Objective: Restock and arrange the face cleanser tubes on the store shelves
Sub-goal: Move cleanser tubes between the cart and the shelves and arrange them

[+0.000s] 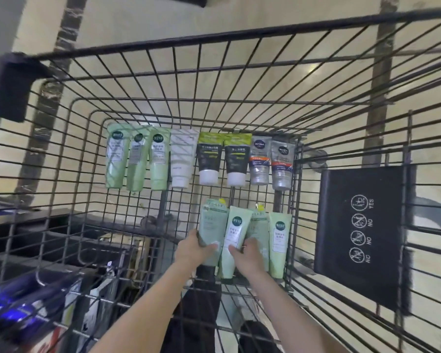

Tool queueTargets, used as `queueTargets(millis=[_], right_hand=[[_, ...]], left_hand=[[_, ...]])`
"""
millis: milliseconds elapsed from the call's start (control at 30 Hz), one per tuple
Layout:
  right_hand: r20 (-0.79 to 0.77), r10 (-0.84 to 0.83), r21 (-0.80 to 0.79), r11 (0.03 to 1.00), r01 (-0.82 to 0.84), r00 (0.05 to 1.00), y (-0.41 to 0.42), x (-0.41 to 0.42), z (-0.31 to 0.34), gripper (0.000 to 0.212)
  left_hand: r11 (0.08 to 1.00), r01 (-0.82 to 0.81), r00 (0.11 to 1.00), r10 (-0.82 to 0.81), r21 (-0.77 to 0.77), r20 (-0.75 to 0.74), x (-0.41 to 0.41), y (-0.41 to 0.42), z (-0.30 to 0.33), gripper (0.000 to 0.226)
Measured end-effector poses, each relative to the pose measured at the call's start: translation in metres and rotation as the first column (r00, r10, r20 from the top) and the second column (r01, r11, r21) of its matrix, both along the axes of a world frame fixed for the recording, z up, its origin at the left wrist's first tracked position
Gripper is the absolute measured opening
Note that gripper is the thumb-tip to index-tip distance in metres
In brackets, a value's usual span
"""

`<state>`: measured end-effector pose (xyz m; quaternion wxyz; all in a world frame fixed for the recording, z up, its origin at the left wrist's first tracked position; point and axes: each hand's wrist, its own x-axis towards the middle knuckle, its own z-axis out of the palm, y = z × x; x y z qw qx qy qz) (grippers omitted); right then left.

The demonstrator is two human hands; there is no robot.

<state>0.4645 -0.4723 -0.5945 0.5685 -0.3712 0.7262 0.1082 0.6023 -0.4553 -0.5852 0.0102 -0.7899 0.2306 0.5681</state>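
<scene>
Face cleanser tubes lie in two rows on the wire floor of a shopping cart [239,72], seen from above. Along the far row, side by side with caps toward the person, are three pale green tubes [138,159], one white tube [182,159], two dark tubes with lime-yellow tops and white caps [222,159], and two silvery Nivea tubes [270,161]. Nearer in, four more light green tubes sit close together. The left hand [191,250] grips the leftmost one, a wide mint tube [211,225], its thumb across the front and fingers curled round the left edge. The right hand [248,256] rests over the lower parts of the next two, a slim green tube [236,230] and a second mint tube [260,225] partly behind it; its fingers are together and bent over them, though I cannot tell which one they actually clasp. A fourth green tube [279,240] lies just to the right, untouched. On the cart's right wall hangs a black placard [362,238] with white warning icons.
</scene>
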Motion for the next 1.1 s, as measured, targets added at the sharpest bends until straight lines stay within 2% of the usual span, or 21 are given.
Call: queueTargets(millis=[133, 233, 400, 467, 533, 600, 733, 900, 1000, 1100], right_hand=[[0.123, -0.116, -0.058, 0.991, 0.124, 0.986, -0.016, -0.004, 0.028, 0.031], [0.199, -0.195, -0.093, 0.972, 0.217, 0.96, -0.027, -0.004, 0.057, 0.021], [0.303, -0.242, -0.185, 0.934, 0.306, 0.922, -0.048, -0.002, 0.113, 0.021], [0.343, -0.27, -0.226, 0.906, 0.358, 0.9, -0.056, 0.0, 0.135, 0.022], [0.387, -0.292, -0.272, 0.87, 0.41, 0.875, -0.063, 0.002, 0.158, 0.024], [0.433, -0.288, -0.319, 0.837, 0.444, 0.854, -0.069, 0.005, 0.183, 0.025], [0.53, -0.218, -0.407, 0.783, 0.471, 0.82, -0.078, 0.011, 0.238, 0.02], [0.629, -0.167, -0.447, 0.721, 0.529, 0.759, -0.074, 0.016, 0.301, 0.019], [0.685, -0.113, -0.45, 0.711, 0.54, 0.72, -0.067, 0.014, 0.336, 0.02], [0.738, -0.035, -0.45, 0.719, 0.53, 0.674, -0.057, 0.013, 0.37, 0.013]], left_hand=[[0.983, -0.14, 0.988, 0.131, -0.118, -0.081, 0.003, -0.009, 0.03, 0.053], [0.938, -0.292, 0.947, 0.257, -0.186, -0.193, 0.004, -0.016, 0.057, 0.057], [0.829, -0.483, 0.859, 0.386, -0.281, -0.337, 0.004, -0.025, 0.106, 0.045], [0.776, -0.536, 0.828, 0.407, -0.332, -0.386, 0.005, -0.029, 0.127, 0.033], [0.723, -0.571, 0.806, 0.406, -0.388, -0.431, 0.006, -0.034, 0.151, 0.033], [0.67, -0.593, 0.794, 0.399, -0.446, -0.458, 0.008, -0.039, 0.177, 0.038], [0.575, -0.608, 0.787, 0.349, -0.547, -0.509, 0.009, -0.043, 0.231, 0.031], [0.406, -0.657, 0.753, 0.365, -0.635, -0.547, 0.008, -0.035, 0.292, 0.031], [0.309, -0.675, 0.733, 0.387, -0.671, -0.559, 0.005, -0.02, 0.328, 0.039], [0.2, -0.672, 0.722, 0.388, -0.713, -0.572, -0.003, 0.002, 0.362, 0.031]])
